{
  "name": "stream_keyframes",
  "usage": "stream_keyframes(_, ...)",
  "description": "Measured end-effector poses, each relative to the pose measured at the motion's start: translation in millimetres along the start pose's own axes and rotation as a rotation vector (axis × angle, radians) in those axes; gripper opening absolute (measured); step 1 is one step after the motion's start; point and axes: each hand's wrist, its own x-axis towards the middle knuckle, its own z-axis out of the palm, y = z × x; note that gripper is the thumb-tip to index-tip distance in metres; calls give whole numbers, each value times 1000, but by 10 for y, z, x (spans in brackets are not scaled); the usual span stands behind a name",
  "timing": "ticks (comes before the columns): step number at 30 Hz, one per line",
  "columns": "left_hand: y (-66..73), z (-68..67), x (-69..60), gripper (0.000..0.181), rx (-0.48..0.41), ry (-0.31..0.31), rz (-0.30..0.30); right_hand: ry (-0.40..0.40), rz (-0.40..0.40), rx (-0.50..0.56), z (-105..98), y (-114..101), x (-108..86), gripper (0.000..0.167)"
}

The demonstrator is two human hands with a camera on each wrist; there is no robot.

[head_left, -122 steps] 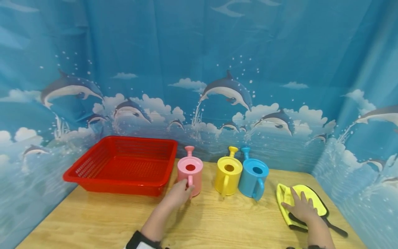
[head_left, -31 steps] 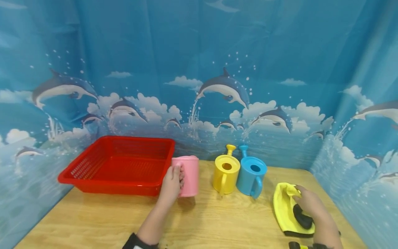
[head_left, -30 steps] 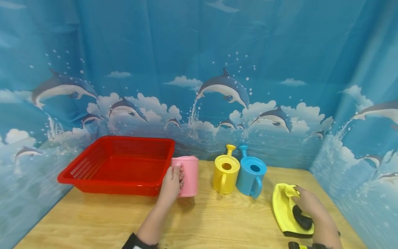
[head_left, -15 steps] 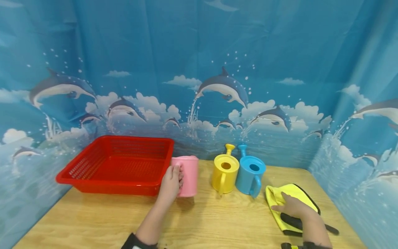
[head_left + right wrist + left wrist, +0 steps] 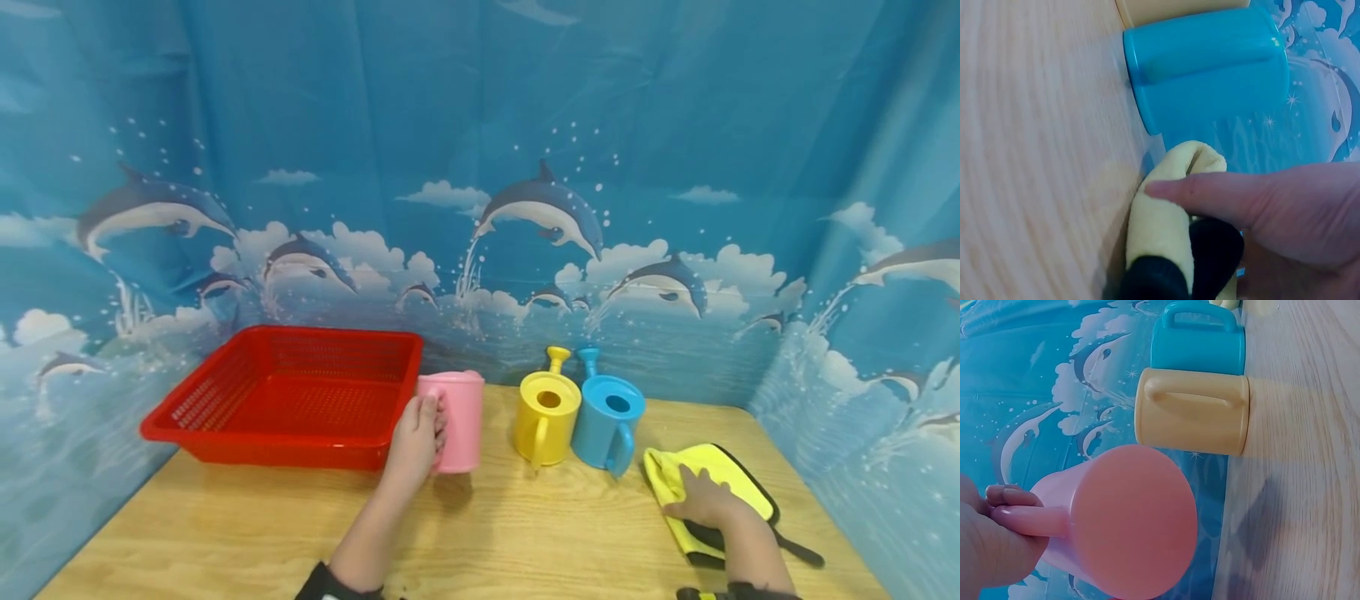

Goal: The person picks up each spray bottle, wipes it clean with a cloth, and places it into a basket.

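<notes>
My left hand grips the handle of the pink watering can, which is raised off the table beside the red basket. In the left wrist view, fingers curl round the handle of the pink can, whose flat base faces the camera. On the right, my right hand rests spread on a folded yellow cloth with black edging. A black handled thing lies at the cloth, partly under the hand; what it is cannot be told. The right wrist view shows the thumb of my right hand against the cloth.
A red basket stands at the back left. The yellow watering can and the blue watering can stand side by side at the back centre. Behind the wooden table hangs a blue dolphin curtain.
The pink can, upright on the table earlier, is lifted and turned in my left hand. The cloth was bunched up under my right hand a second ago and now lies flatter, slightly further left than at first.
</notes>
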Motion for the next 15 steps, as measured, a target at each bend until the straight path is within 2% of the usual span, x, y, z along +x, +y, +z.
stream_keyframes(8,65,-28,-2,33,-23,22,18,-3,-13,8,-20,-95,-48,62)
stream_keyframes(15,100,-39,9,30,-27,53,-9,51,-43,-22,-118,-84,-53,49)
